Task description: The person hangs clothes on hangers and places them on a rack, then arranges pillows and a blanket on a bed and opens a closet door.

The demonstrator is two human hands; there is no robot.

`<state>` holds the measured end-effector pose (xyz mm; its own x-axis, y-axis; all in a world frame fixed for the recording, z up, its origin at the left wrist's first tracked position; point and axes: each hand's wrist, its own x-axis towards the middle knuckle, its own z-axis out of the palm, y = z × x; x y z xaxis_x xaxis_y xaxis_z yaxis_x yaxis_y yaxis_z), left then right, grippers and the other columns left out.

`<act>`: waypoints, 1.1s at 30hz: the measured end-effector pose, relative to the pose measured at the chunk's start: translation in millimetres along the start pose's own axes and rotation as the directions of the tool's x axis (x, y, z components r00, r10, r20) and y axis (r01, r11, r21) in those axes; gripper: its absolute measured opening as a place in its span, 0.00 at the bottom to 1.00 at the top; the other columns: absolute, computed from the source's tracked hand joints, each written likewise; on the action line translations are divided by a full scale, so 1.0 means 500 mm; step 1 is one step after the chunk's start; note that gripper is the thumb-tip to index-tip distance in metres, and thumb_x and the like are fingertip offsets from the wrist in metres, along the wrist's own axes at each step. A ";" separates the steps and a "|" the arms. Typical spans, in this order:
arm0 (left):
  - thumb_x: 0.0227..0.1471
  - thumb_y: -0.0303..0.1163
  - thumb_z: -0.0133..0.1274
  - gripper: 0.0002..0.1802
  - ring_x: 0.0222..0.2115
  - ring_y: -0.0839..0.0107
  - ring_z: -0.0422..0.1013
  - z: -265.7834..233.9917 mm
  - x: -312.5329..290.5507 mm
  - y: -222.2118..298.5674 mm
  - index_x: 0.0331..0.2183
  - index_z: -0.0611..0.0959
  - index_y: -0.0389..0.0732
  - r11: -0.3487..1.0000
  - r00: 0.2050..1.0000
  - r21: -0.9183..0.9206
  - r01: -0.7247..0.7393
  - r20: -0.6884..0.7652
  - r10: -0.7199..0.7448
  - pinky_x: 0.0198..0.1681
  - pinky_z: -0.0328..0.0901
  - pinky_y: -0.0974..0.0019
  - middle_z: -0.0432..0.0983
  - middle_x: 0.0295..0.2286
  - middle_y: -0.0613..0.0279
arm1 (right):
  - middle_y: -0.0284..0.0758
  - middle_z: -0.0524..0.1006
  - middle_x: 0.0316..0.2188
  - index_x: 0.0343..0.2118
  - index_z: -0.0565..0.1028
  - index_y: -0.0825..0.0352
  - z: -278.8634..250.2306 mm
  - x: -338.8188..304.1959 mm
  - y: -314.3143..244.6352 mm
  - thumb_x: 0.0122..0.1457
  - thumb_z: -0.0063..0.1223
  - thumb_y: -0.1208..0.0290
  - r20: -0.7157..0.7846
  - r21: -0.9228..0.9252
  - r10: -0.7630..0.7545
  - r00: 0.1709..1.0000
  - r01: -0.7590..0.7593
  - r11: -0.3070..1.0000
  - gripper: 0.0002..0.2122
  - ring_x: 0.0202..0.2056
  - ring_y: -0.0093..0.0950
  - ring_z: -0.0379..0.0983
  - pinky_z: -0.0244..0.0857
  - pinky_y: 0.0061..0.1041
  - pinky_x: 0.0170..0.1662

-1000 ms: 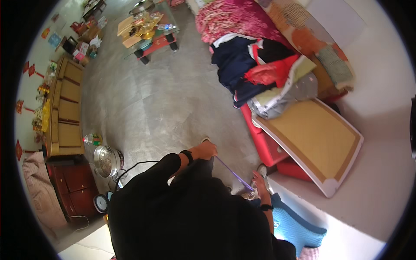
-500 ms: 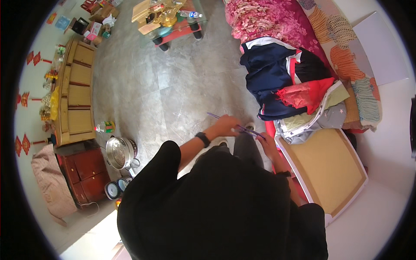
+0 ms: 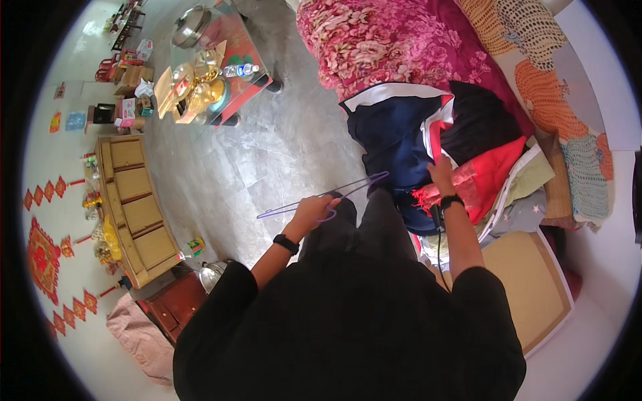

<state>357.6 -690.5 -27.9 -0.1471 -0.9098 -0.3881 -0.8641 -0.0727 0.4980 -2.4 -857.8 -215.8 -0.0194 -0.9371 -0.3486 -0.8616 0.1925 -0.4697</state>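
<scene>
In my left hand (image 3: 314, 212) is a thin purple clothes hanger (image 3: 287, 208), its hook near my fingers and its long bar slanting out over the floor. My right hand (image 3: 443, 177) reaches onto the pile of clothes, with its fingers closed at the red and white trim of a navy jacket (image 3: 394, 127). A red fringed scarf (image 3: 491, 174) lies beside that hand, partly behind my wrist. Black cloth (image 3: 478, 117) spreads next to the jacket. Below my right wrist hangs a dark cable (image 3: 439, 257).
The clothes rest by a pink floral cover (image 3: 381, 43) and a shallow tan box (image 3: 528, 281). Ahead left stands a glass table (image 3: 251, 83) with bottles and golden objects. A wooden cabinet (image 3: 137, 200) lines the left wall. Grey floor (image 3: 227, 174) lies between.
My right hand has left the hanger and moved onto the navy jacket. My left hand now holds the hanger alone, lower and further left. The view has shifted forward.
</scene>
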 end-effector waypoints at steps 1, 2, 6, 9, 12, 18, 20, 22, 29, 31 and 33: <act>0.55 0.51 0.43 0.23 0.22 0.46 0.70 -0.019 0.023 -0.003 0.23 0.77 0.43 0.998 0.999 0.033 0.053 0.007 -0.053 0.24 0.64 0.51 0.73 0.18 0.49 | 0.51 0.69 0.44 0.42 0.69 0.72 0.005 0.044 0.031 0.44 0.59 0.64 -0.023 -0.055 0.030 0.999 -0.031 0.998 0.23 0.47 0.49 0.66 0.61 0.40 0.50; 0.55 0.51 0.43 0.23 0.22 0.46 0.70 -0.036 0.041 -0.010 0.23 0.77 0.43 0.991 0.993 0.069 0.115 0.000 -0.115 0.23 0.63 0.50 0.73 0.18 0.48 | 0.51 0.69 0.46 0.43 0.69 0.71 0.009 0.081 0.028 0.45 0.59 0.63 -0.043 -0.107 0.043 0.998 -0.047 0.993 0.23 0.48 0.49 0.65 0.61 0.40 0.51; 0.56 0.50 0.44 0.21 0.20 0.46 0.69 -0.084 0.118 -0.001 0.22 0.76 0.43 0.997 0.998 -0.030 0.064 0.017 -0.064 0.21 0.61 0.50 0.71 0.16 0.48 | 0.54 0.69 0.45 0.46 0.68 0.69 0.031 0.169 0.010 0.48 0.55 0.59 0.186 -0.230 0.253 0.949 -0.209 0.951 0.24 0.47 0.51 0.66 0.61 0.42 0.50; 0.55 0.48 0.46 0.22 0.19 0.46 0.69 -0.118 0.224 0.019 0.21 0.74 0.41 0.997 0.992 -0.054 -0.062 0.106 0.068 0.20 0.60 0.51 0.69 0.14 0.48 | 0.57 0.72 0.38 0.45 0.67 0.66 0.053 0.202 0.133 0.54 0.45 0.59 0.141 0.115 0.077 0.987 -0.093 0.989 0.19 0.42 0.54 0.68 0.61 0.46 0.48; 0.55 0.48 0.46 0.22 0.19 0.47 0.69 -0.148 0.307 0.039 0.20 0.73 0.41 0.980 0.963 0.025 -0.197 0.190 0.189 0.20 0.60 0.52 0.69 0.14 0.48 | 0.55 0.73 0.36 0.43 0.63 0.66 -0.094 0.190 0.098 0.58 0.40 0.60 -0.025 0.053 0.245 0.969 -0.243 0.968 0.16 0.39 0.55 0.69 0.63 0.51 0.41; 0.56 0.47 0.45 0.22 0.19 0.48 0.68 -0.242 0.472 0.094 0.19 0.72 0.41 0.865 0.852 0.000 -0.501 0.172 0.494 0.20 0.59 0.51 0.70 0.15 0.49 | 0.48 0.75 0.31 0.38 0.63 0.62 -0.448 0.169 -0.043 0.59 0.41 0.59 -0.416 0.137 0.320 0.851 -0.290 0.947 0.12 0.36 0.52 0.70 0.62 0.47 0.36; 0.56 0.46 0.45 0.21 0.19 0.48 0.68 -0.269 0.509 0.136 0.20 0.72 0.40 0.848 0.831 -0.009 -0.530 0.193 0.522 0.21 0.59 0.51 0.70 0.16 0.49 | 0.46 0.74 0.32 0.37 0.63 0.62 -0.507 0.157 -0.132 0.59 0.41 0.58 -0.512 0.006 0.015 0.859 -0.014 1.000 0.13 0.37 0.51 0.69 0.62 0.46 0.36; 0.57 0.43 0.45 0.19 0.20 0.48 0.68 -0.289 0.534 0.182 0.22 0.75 0.39 0.819 0.812 -0.222 -0.528 0.148 0.564 0.22 0.59 0.52 0.71 0.17 0.48 | 0.48 0.71 0.28 0.33 0.64 0.66 -0.546 0.154 -0.197 0.62 0.41 0.58 -0.563 0.079 0.045 0.825 -0.001 0.997 0.14 0.33 0.51 0.68 0.60 0.44 0.33; 0.58 0.42 0.44 0.20 0.22 0.56 0.70 -0.280 0.594 0.242 0.28 0.79 0.35 0.589 0.675 -0.420 -0.691 -0.081 0.734 0.25 0.61 0.59 0.72 0.19 0.50 | 0.37 0.63 0.15 0.26 0.67 0.69 -0.617 0.145 -0.341 0.60 0.49 0.62 -0.559 0.356 0.041 0.828 0.195 0.914 0.14 0.18 0.24 0.57 0.54 0.26 0.22; 0.58 0.45 0.43 0.25 0.17 0.63 0.63 -0.308 0.601 0.238 0.21 0.76 0.33 0.625 0.707 -0.518 -0.583 0.054 0.705 0.23 0.56 0.61 0.67 0.14 0.54 | 0.33 0.62 0.15 0.25 0.68 0.68 -0.626 0.131 -0.318 0.58 0.52 0.62 -0.493 0.382 0.077 0.866 0.136 0.914 0.14 0.18 0.21 0.56 0.53 0.24 0.22; 0.58 0.45 0.43 0.26 0.16 0.66 0.59 -0.362 0.596 0.225 0.19 0.73 0.33 0.684 0.713 -0.504 -0.527 0.177 0.679 0.22 0.54 0.62 0.63 0.13 0.56 | 0.22 0.59 0.17 0.26 0.70 0.66 -0.639 0.107 -0.318 0.49 0.61 0.65 -0.337 0.439 0.160 0.928 0.005 0.899 0.12 0.21 0.15 0.54 0.50 0.18 0.23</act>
<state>303.5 -1043.6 52.9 -0.7768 -0.6251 -0.0760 -0.2712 0.2231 0.9363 -28.2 -1031.7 99.3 -0.3265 -0.9369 -0.1252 -0.5518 0.2964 -0.7795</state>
